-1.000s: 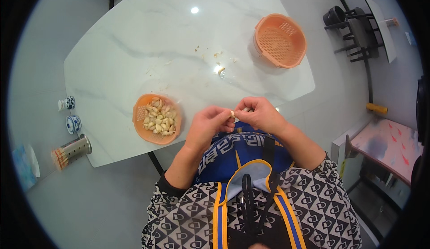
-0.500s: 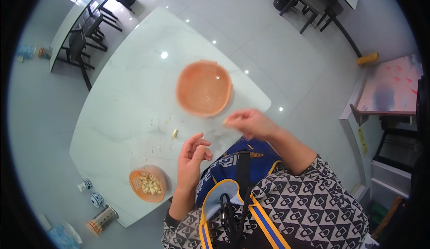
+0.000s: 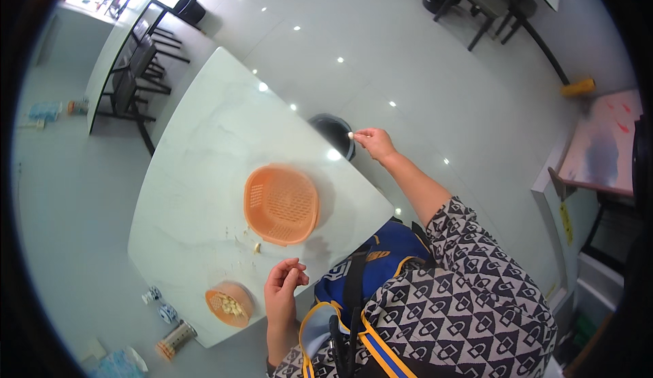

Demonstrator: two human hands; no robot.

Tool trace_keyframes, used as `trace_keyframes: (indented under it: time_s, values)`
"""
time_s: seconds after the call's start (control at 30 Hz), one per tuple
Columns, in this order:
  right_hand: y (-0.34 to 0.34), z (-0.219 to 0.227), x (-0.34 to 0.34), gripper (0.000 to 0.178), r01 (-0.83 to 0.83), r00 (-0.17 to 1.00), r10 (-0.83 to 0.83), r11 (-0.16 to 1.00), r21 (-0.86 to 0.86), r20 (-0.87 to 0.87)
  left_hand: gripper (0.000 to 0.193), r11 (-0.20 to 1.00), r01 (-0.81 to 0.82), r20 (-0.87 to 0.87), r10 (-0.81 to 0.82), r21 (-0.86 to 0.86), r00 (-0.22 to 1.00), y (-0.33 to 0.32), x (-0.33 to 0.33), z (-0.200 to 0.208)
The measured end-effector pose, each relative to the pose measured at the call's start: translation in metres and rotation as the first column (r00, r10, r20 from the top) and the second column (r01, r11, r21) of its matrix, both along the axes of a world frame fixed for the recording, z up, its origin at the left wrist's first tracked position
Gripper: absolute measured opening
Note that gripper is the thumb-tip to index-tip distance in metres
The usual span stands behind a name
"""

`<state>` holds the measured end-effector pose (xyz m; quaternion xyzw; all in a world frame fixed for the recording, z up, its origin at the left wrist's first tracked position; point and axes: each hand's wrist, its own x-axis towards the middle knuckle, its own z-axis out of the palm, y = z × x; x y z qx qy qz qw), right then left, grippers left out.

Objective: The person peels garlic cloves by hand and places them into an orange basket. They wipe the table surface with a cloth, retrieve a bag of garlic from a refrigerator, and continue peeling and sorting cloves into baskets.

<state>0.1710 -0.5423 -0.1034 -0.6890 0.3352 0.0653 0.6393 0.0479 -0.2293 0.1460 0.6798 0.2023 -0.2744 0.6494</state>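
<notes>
Right hand (image 3: 376,145) pinches a pale clove (image 3: 351,135) by a partly hidden bin (image 3: 333,130); left hand (image 3: 281,288) half-curls.

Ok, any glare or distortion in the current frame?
Head view: upper left blown out; bright glints on the white table and floor; fisheye bending along the table's edges, black around the rim; soft shadow right of the larger orange basket.

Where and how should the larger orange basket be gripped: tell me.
The larger orange basket: probably pinch its near rim from inside and outside, coming from the person's side; it stands upright, open-topped, with that edge facing the left hand.
</notes>
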Motion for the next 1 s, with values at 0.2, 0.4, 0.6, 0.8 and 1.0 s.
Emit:
trace_keyframes:
  time_s: [0.2,0.4,0.6,0.8,1.0]
  values:
    - [-0.006,0.025,-0.001,0.026,0.066,0.993,-0.058,0.995,0.076,-0.100,0.022,0.976,-0.209,0.042,0.206,0.064,0.978,0.025,-0.019,-0.018]
    - [-0.014,0.142,-0.051,0.018,-0.286,0.958,0.249,0.769,0.572,0.143,0.018,0.902,-0.354,0.170,0.319,0.247,0.932,0.097,-0.027,-0.077]
    - [0.093,0.179,-0.100,0.016,-0.532,0.716,0.697,0.580,0.616,-0.038,0.015,0.595,-0.246,0.489,-0.291,0.766,0.822,0.127,0.016,-0.137]
    - [0.178,0.177,-0.139,0.016,-0.568,0.724,0.690,0.584,0.580,0.013,0.014,0.484,-0.159,0.432,-0.527,0.860,0.732,0.129,0.036,-0.145]
    - [0.233,0.182,-0.137,0.022,-0.355,0.868,0.480,0.779,0.517,-0.129,0.016,0.932,-0.199,0.540,0.004,0.304,0.842,0.160,-0.020,-0.076]
